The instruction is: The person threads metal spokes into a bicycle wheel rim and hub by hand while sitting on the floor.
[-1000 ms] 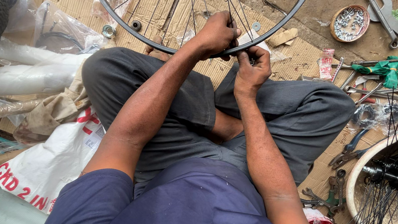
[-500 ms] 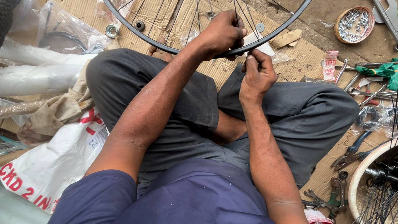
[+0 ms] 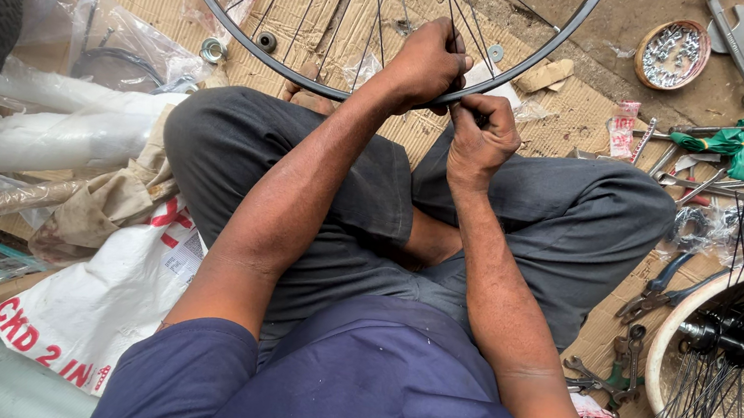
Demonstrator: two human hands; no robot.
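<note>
White sack (image 3: 110, 300) with red lettering lies beside small red-white packets (image 3: 623, 129).

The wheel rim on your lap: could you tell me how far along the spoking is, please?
Several spokes already run into the black rim. In hand: the left hand grips the rim's near edge while the right hand pinches something there. Left: another hub with loose spokes waits on the right.

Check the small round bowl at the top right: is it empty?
No: the round bowl near the wrenches is filled with many small silvery metal pieces.
</note>
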